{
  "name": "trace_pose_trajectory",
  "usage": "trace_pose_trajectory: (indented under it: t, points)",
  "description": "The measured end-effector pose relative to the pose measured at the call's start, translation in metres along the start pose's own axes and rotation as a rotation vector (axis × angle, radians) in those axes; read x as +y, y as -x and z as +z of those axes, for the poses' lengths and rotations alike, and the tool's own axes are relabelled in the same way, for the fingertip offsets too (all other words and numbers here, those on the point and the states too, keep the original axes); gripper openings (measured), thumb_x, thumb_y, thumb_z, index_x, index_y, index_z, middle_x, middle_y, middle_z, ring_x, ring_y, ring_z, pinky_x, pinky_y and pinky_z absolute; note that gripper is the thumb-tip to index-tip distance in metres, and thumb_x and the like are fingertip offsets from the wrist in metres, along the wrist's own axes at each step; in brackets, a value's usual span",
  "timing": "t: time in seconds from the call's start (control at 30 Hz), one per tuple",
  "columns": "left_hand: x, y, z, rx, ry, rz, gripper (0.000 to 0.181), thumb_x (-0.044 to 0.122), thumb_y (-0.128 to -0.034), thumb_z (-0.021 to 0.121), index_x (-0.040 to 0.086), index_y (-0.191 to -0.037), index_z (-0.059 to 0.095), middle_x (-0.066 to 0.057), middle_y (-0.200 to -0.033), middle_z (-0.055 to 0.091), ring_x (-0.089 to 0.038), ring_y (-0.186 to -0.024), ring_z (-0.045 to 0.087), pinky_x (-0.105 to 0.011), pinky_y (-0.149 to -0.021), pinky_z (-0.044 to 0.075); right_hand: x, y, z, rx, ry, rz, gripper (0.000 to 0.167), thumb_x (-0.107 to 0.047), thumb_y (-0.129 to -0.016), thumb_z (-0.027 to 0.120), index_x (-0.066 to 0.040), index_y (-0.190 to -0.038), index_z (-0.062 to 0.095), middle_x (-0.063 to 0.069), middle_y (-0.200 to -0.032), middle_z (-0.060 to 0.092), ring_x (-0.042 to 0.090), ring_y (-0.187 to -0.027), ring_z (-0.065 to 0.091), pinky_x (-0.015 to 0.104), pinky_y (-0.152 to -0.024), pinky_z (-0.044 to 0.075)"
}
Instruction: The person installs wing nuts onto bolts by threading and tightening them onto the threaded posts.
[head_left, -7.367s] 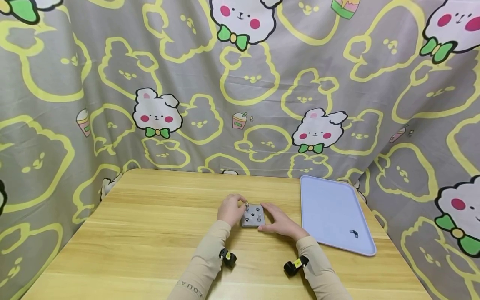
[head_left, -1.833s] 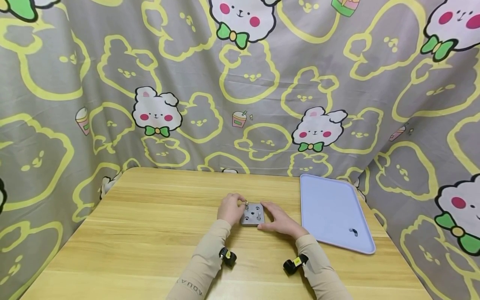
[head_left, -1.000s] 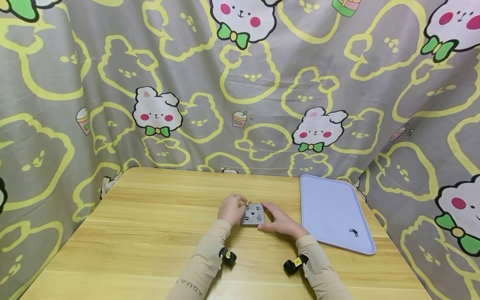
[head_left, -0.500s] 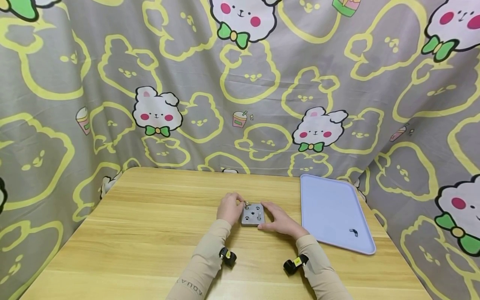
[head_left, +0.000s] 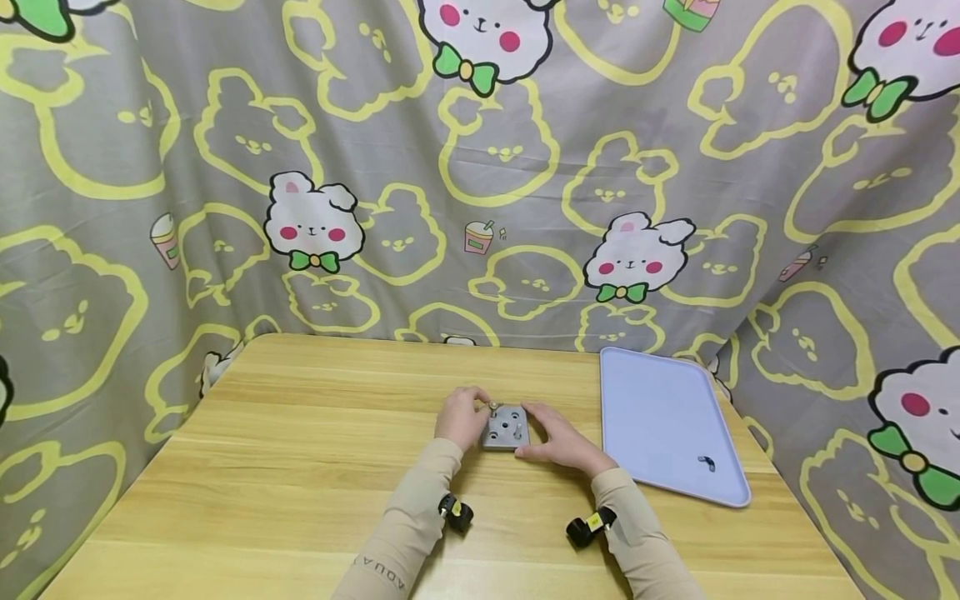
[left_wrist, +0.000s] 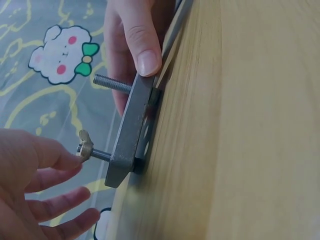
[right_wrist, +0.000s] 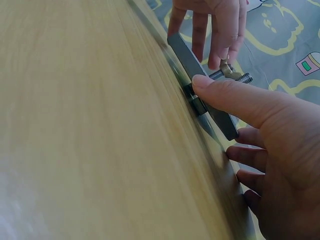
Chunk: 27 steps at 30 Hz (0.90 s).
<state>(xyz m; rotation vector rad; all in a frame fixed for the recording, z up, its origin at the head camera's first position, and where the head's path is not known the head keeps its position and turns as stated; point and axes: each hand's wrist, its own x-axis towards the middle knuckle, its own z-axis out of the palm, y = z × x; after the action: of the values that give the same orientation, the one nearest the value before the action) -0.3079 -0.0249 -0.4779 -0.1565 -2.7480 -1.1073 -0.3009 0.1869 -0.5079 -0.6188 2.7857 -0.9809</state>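
A square grey metal plate [head_left: 504, 442] with several holes lies near the middle of the table, raised slightly on dark bolt heads underneath. Two threaded bolts stand up from it: one bare bolt [left_wrist: 112, 83], and another bolt [left_wrist: 101, 155] carrying a brass-coloured wing nut [left_wrist: 85, 144] at its upper end. My left hand [head_left: 459, 419] has its thumb and index finger at the wing nut, its other fingers loosely bent. From the opposite side my right hand [head_left: 558, 442] grips the plate's edges, thumb on the near side and fingers at the far side.
At the right of the wooden table [head_left: 300, 442] lies a pale blue tray [head_left: 660, 400]. On it rests a small dark and metallic piece [head_left: 707, 463], too small to tell its kind. A patterned curtain [head_left: 420, 167] hangs behind the table and at both sides.
The left fingers have shifted slightly about the wing nut, and its wings have turned. Plate, right hand and tray stay where they were.
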Motion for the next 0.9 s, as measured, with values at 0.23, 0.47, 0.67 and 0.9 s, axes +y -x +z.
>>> trace_pose_trajectory:
  t: [0.23, 0.47, 0.67, 0.9]
  points:
    - [-0.0019, -0.0012, -0.0008, 0.045, 0.009, -0.035, 0.01, 0.015, -0.0836, 0.071, 0.013, -0.078, 0.063, -0.008, -0.091, 0.065, -0.021, -0.081, 0.06, -0.037, -0.069, 0.052, 0.0014, -0.0013, 0.0006, 0.0, -0.003, -0.002, 0.092, -0.046, -0.08, 0.076, -0.006, -0.151, 0.034, 0.02, -0.155, 0.035, 0.04, -0.146, 0.027, 0.058, -0.12, 0.022]
    - [-0.0013, 0.0011, -0.0011, -0.008, 0.012, 0.03, 0.009, 0.013, -0.0831, 0.072, 0.013, -0.092, 0.073, -0.011, -0.105, 0.068, -0.025, -0.094, 0.063, -0.041, -0.081, 0.055, 0.0025, -0.0013, 0.0011, -0.001, 0.004, 0.005, 0.092, -0.047, -0.079, 0.076, -0.008, -0.151, 0.033, 0.019, -0.156, 0.034, 0.04, -0.146, 0.026, 0.059, -0.119, 0.022]
    - [-0.0008, 0.0017, -0.0012, -0.068, 0.02, 0.044, 0.017, 0.013, -0.0833, 0.072, 0.014, -0.101, 0.073, -0.013, -0.115, 0.066, -0.028, -0.103, 0.063, -0.044, -0.087, 0.054, 0.0027, -0.0012, 0.0011, -0.002, -0.004, 0.008, 0.092, -0.046, -0.08, 0.076, -0.008, -0.151, 0.033, 0.019, -0.156, 0.033, 0.04, -0.146, 0.026, 0.059, -0.119, 0.022]
    - [-0.0023, -0.0003, -0.0014, 0.018, 0.013, 0.0, 0.005, 0.012, -0.0849, 0.07, 0.012, -0.09, 0.07, -0.012, -0.106, 0.067, -0.03, -0.098, 0.064, -0.044, -0.082, 0.055, 0.0018, -0.0012, 0.0002, -0.001, -0.005, 0.005, 0.093, -0.046, -0.079, 0.077, -0.007, -0.151, 0.034, 0.02, -0.156, 0.033, 0.04, -0.146, 0.025, 0.059, -0.12, 0.021]
